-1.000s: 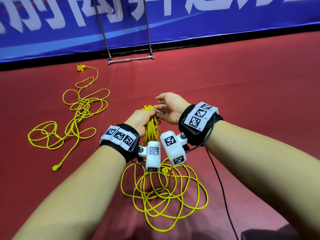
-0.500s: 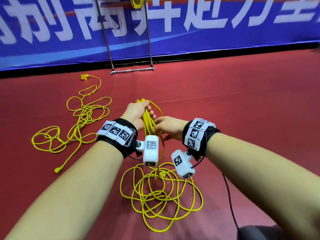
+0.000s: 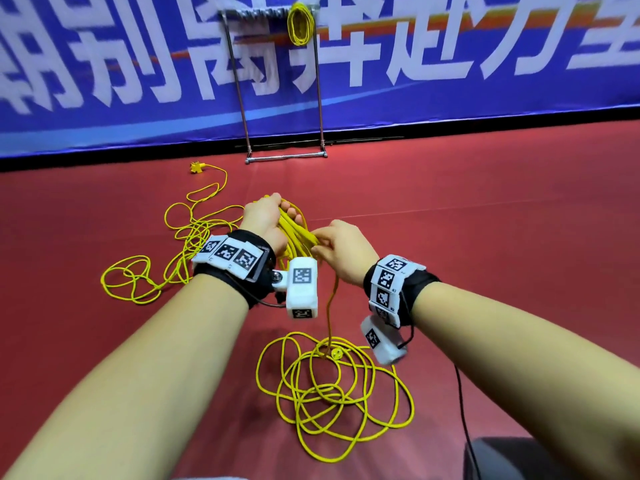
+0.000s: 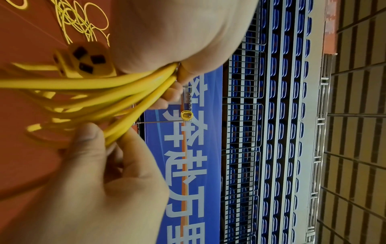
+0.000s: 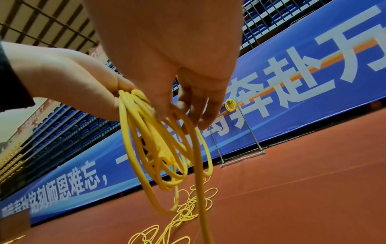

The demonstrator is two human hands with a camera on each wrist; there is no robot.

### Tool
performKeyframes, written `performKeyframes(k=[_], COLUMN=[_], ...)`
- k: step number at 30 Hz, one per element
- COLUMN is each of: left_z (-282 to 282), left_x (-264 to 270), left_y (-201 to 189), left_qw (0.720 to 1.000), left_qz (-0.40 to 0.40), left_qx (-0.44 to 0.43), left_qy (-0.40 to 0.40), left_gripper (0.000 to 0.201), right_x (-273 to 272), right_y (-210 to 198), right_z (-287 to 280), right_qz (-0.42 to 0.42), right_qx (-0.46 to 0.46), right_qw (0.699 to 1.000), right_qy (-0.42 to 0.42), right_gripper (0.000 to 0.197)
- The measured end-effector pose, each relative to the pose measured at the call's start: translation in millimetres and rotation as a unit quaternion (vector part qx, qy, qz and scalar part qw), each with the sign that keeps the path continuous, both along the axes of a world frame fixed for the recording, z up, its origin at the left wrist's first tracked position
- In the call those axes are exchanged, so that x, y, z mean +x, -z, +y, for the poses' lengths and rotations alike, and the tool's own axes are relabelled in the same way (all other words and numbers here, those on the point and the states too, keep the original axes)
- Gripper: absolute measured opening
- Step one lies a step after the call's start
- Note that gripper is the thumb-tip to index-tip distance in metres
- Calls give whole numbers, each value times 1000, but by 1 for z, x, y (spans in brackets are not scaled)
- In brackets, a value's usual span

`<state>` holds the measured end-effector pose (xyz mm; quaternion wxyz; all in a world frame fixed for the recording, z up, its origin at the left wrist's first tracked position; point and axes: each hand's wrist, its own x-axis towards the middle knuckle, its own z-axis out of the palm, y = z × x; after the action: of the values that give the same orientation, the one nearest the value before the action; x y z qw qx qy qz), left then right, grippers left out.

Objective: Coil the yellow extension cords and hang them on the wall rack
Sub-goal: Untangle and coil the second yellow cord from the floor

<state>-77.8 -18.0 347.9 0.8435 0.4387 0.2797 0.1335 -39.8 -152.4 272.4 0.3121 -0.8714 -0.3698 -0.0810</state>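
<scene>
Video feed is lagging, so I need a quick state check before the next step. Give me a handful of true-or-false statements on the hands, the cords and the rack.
1. The left hand grips a bunch of yellow cord loops. True.
2. The right hand hangs idle, away from the cord. False: its fingers pinch the cord beside the left hand.
3. The rack is bare. False: one coiled cord already hangs near its top.
4. The rest of the held cord lies in a loose pile on the floor below the hands. True.
5. A second tangled cord lies on the floor to the left. True.
</scene>
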Motion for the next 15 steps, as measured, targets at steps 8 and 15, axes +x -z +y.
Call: performKeyframes(k=[8, 15], left_z=[18, 43], left_x=[14, 35], left_y=[8, 8], left_qw=[998, 995], left_qz=[-18, -47], left_qx=[-10, -18], left_qy=[-65, -86], left_gripper=[14, 27], right_x=[9, 36], right_y=[-14, 24], right_z=[0, -11], right_qz=[112, 321], right_qx=[15, 37], right_qw=[993, 943], right_qy=[-32, -82], right_gripper=[21, 16])
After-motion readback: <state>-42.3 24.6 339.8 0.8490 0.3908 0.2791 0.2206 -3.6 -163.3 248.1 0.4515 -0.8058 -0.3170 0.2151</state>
